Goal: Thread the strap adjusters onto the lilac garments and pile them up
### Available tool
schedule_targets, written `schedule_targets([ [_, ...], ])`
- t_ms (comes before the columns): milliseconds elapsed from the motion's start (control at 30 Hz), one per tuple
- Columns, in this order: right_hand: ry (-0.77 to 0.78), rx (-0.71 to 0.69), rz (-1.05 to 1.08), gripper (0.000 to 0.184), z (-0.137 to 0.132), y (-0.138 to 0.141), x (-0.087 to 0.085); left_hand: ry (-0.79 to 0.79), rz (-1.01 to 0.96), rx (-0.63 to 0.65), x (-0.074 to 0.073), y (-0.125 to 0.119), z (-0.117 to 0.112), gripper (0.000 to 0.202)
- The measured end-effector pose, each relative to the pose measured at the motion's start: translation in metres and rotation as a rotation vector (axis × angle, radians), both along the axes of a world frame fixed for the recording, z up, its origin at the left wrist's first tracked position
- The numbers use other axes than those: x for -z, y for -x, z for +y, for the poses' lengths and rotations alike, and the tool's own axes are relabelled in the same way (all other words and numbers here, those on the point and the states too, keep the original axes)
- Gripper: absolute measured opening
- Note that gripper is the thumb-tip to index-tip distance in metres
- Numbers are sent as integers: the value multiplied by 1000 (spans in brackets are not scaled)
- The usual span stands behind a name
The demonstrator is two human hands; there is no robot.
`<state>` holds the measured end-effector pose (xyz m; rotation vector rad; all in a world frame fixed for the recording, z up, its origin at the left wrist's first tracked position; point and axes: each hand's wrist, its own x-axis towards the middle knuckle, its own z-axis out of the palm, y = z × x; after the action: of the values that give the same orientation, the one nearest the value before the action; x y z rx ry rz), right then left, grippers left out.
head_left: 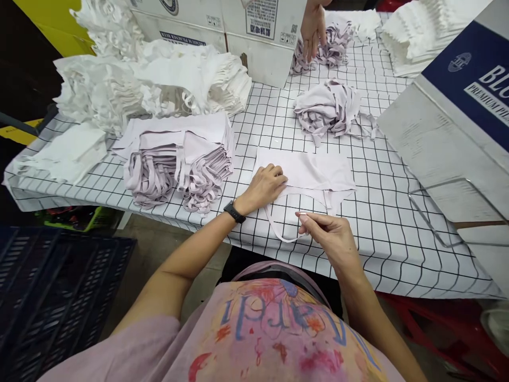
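A pale lilac strappy top (318,167) lies flat on the checked tablecloth in front of me, its straps toward my body. My left hand (270,183), with a dark watch on the wrist, rests on the left part of the top, fingers curled and pressed on the fabric. Between the thumb and forefinger of my right hand (334,233) is pinched the end of a thin strap (284,239), which loops down and across from the garment's left side. The second strap (327,199) lies on the cloth near my right knuckles.
Stacked lilac tops (178,154) sit at left, white garment piles (159,79) behind. A lilac heap (330,109) lies beyond. Cartons stand at the back (254,42) and right (449,132), the latter near a wire frame (437,212). Another person's hand (314,32) reaches in.
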<state>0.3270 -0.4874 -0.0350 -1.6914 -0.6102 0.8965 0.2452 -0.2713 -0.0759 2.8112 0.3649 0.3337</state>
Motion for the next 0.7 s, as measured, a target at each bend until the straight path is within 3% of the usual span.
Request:
schedule_targets([
  [167,-3,-17,-34,34,9,-8,0,38,-78,-26,10,-4,6,19],
  [367,33,62,-29,29,17,-16,9,280,-159,-88,19,-7,16,9],
  [500,47,103,22,30,27,-21,16,354,-160,-76,14,-11,19,7],
  [700,56,63,-22,44,44,-23,23,281,-143,-75,2,-3,5,8],
])
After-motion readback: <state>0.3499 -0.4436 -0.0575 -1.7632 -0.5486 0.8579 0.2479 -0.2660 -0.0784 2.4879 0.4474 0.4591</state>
